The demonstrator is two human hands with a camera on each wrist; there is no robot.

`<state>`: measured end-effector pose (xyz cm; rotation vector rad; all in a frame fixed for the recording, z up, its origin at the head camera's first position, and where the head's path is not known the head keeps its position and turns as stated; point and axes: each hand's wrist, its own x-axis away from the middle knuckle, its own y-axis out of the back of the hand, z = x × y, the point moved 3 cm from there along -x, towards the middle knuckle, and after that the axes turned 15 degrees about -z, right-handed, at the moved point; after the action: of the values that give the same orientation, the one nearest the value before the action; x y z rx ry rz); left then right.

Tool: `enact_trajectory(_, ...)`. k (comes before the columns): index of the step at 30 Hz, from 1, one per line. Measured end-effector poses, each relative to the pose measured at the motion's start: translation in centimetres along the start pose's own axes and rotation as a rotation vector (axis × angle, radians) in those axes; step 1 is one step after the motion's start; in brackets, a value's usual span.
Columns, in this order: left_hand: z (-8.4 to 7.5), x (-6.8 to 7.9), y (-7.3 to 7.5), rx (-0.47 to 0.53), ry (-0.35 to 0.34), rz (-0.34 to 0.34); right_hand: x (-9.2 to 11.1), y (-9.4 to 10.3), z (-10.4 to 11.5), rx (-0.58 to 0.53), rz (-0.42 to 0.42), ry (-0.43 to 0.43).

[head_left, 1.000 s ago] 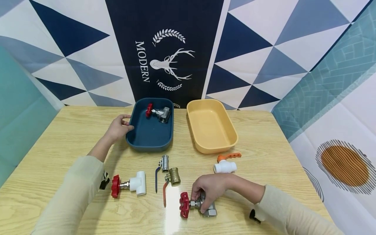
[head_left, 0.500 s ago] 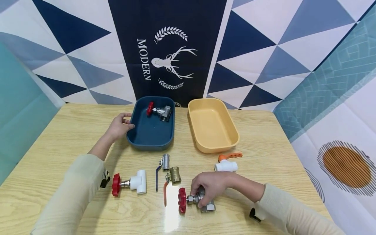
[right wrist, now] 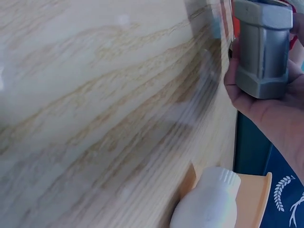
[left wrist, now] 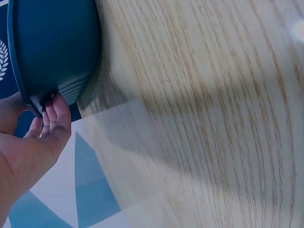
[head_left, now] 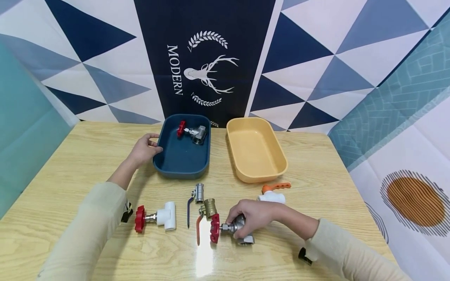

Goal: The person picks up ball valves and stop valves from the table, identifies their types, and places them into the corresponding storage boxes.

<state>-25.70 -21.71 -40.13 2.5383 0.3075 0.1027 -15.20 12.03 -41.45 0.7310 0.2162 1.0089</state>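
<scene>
My left hand (head_left: 144, 150) pinches the left rim of a dark blue bin (head_left: 183, 156), thumb inside and fingers outside. The left wrist view shows that hand (left wrist: 33, 147) at the corner of the bin (left wrist: 57, 42). A metal gate valve with a red handwheel (head_left: 199, 134) lies in the bin's back right. With thumb and fingers, my right hand (head_left: 254, 214) grips another metal gate valve (head_left: 247, 239), its red handwheel pointing left. In the right wrist view, this valve's grey body (right wrist: 263, 52) appears raised off the table, partly wrapped by the fingers.
A yellow bin (head_left: 254, 152) stands right of the blue one. On the table lie a white valve with a red handwheel (head_left: 166, 216), a blue-levered ball valve (head_left: 199, 193), a brass ball valve (head_left: 211, 208) and a white valve with an orange handle (head_left: 272, 197).
My right hand has lifted the metal gate valve and carried it slightly away from me, its handwheel coming close to the brass valve. The left hand keeps its hold on the bin.
</scene>
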Motion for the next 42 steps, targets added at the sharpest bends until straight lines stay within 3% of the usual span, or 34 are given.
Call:
enact_trajectory(8,0.0,-0.1,0.0,-0.002,0.024,0.003,-0.3,0.7,0.0,-0.082,-0.077,-0.092)
enact_trajectory(14,-0.1,-0.3,0.1,-0.003,0.017,0.006,-0.6,1.5,0.4,-0.061,-0.124,-0.098)
enact_trajectory(42,0.1,-0.3,0.1,0.0,0.001,0.006,-2.0,3.4,1.2,-0.014,-0.197,-0.147)
